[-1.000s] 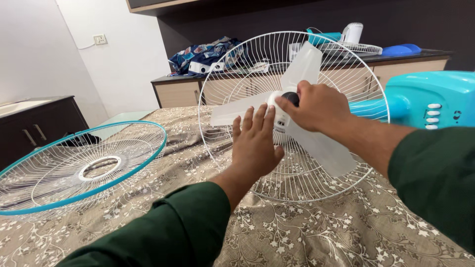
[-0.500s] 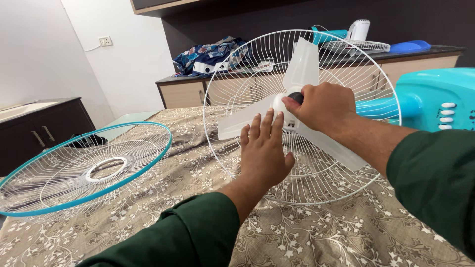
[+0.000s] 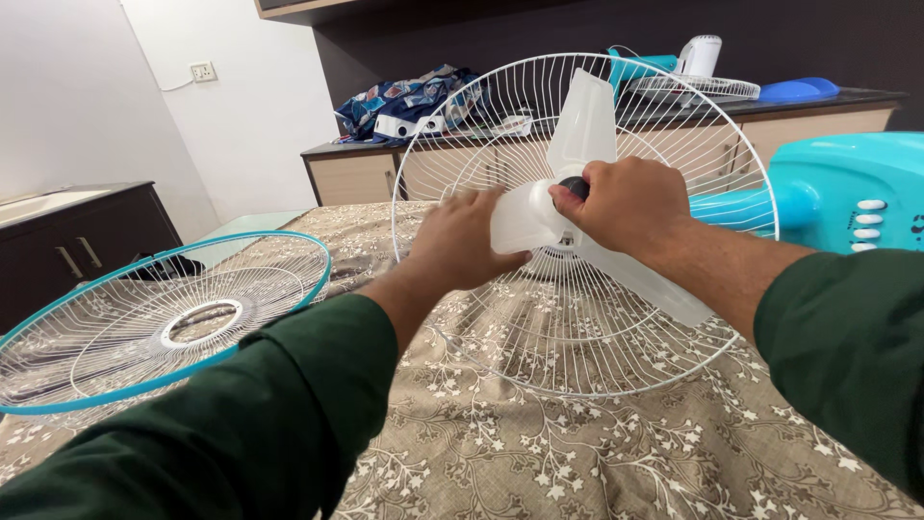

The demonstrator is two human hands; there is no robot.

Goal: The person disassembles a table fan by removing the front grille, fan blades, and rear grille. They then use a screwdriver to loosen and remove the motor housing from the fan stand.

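Observation:
A teal fan lies on its side on the bed, its white rear wire guard (image 3: 500,318) standing upright. A translucent white three-blade propeller (image 3: 587,116) sits on the hub in front of the guard. My left hand (image 3: 460,239) grips the left blade near the hub. My right hand (image 3: 621,204) is closed on the black knob (image 3: 575,185) at the propeller's centre. The fan's teal base with white buttons (image 3: 847,193) is at the right.
A separate front guard with a teal rim (image 3: 164,318) lies flat at the left on the floral bedspread (image 3: 597,453). A dark cabinet (image 3: 77,241) stands at far left. The rear counter (image 3: 693,116) carries a patterned bag (image 3: 404,101) and other fan parts.
My left hand went from lying flat against the guard below the hub to gripping the left blade. The right hand stays on the knob.

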